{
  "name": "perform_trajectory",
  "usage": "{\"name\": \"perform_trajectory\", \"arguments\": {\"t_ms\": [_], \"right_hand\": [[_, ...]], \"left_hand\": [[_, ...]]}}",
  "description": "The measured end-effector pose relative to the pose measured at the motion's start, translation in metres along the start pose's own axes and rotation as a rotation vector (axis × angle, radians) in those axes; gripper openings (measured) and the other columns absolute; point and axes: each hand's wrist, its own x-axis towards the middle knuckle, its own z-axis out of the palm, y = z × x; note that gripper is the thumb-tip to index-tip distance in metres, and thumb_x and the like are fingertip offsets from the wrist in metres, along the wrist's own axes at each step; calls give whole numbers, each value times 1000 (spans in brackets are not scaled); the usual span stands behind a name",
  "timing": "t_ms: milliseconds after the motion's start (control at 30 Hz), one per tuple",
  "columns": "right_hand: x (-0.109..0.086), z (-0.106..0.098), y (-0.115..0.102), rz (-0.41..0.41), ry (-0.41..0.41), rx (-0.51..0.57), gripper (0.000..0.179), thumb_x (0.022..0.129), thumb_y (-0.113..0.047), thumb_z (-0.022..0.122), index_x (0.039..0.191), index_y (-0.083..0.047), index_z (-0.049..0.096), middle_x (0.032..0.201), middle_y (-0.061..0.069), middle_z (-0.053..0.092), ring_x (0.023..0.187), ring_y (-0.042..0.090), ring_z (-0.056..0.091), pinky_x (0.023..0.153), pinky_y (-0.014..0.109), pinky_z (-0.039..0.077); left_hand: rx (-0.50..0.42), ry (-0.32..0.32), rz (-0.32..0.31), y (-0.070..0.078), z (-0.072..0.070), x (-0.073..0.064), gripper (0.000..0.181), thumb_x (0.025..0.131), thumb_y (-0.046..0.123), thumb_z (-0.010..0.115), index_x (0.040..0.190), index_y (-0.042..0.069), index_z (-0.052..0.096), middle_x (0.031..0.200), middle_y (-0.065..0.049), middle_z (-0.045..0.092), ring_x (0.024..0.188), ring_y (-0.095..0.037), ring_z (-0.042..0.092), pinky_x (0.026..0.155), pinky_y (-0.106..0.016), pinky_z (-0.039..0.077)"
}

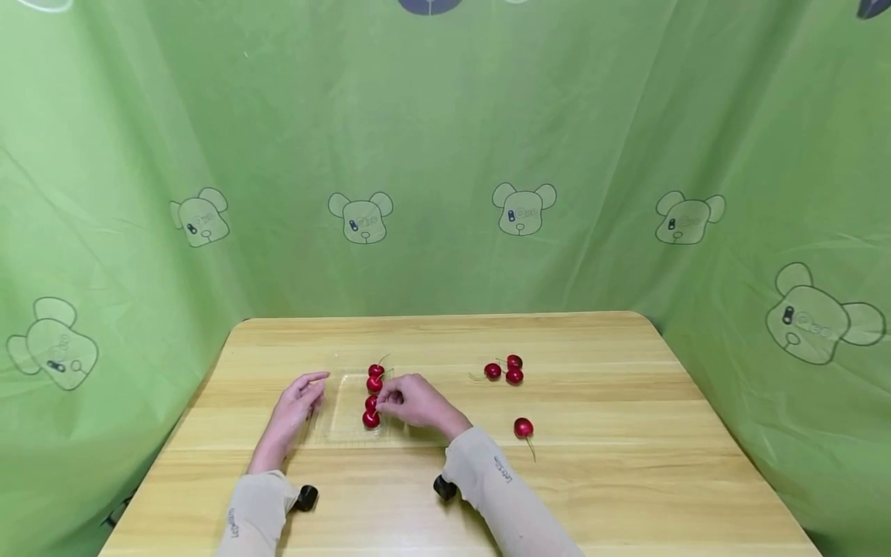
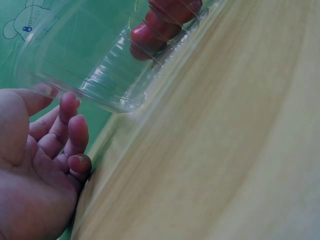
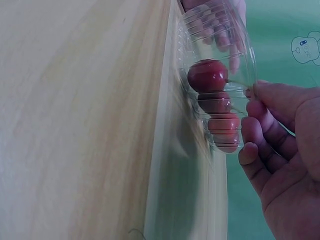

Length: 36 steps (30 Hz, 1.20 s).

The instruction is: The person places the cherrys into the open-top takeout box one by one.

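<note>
A clear plastic box [image 1: 343, 410] lies on the table with several red cherries [image 1: 374, 384] lined up along its right side. At its right rim, my right hand [image 1: 418, 404] pinches the thin stem of a cherry [image 3: 208, 76] between thumb and forefinger. That cherry sits inside the box, seen through its ribbed wall. The other right fingers are loosely bent outside the wall. Beside the left rim, my left hand [image 1: 295, 410] has relaxed, slightly bent fingers [image 2: 77, 132] and grips nothing. One left fingertip shows through the clear plastic; whether it touches the rim I cannot tell.
Three loose cherries [image 1: 513, 376] lie together to the right of the box. A single cherry [image 1: 524, 428] with its stem lies nearer the front right. The wooden table [image 1: 612, 464] is enclosed by a green curtain [image 1: 445, 263] printed with bear heads.
</note>
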Motion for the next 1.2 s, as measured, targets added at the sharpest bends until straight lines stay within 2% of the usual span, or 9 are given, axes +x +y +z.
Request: {"name": "perform_trajectory", "arguments": {"t_ms": [100, 233, 533, 733, 1200], "right_hand": [[-1, -2, -1, -10, 2, -6, 6, 97, -21, 75, 94, -16, 75, 79, -4, 66, 67, 4, 54, 65, 20, 49], [-2, -3, 0, -24, 9, -3, 3, 96, -19, 76, 97, -16, 75, 78, -8, 61, 69, 4, 54, 66, 20, 48], [-9, -16, 5, -10, 35, 7, 17, 96, -19, 74, 112, -12, 76, 79, -6, 60, 68, 5, 52, 66, 21, 48], [-19, -32, 15, -14, 65, -13, 20, 98, -20, 72, 114, -8, 75, 81, -5, 61, 71, 7, 55, 69, 23, 50], [-41, -66, 45, 83, 161, 1, 20, 99, -21, 71, 115, -9, 74, 85, -2, 65, 77, 12, 58, 72, 27, 51]], "left_hand": [[16, 11, 19, -9, 0, 5, 43, 110, 26, 53, 147, 5, 53, 96, -5, 61, 79, -14, 57, 67, -24, 47], [37, 20, 41, -13, 1, 5, 44, 109, 30, 54, 147, 6, 54, 96, -3, 62, 80, -12, 57, 69, -23, 48], [31, 24, 45, -13, 1, 6, 45, 109, 31, 55, 146, 6, 55, 97, -3, 62, 82, -12, 57, 70, -22, 48], [22, 20, 32, -14, 0, 6, 45, 109, 31, 55, 146, 6, 55, 94, -1, 62, 79, -10, 55, 66, -22, 44], [34, 19, 38, -14, 0, 6, 43, 109, 28, 54, 146, 6, 55, 95, -2, 61, 79, -11, 56, 65, -22, 44]]}}
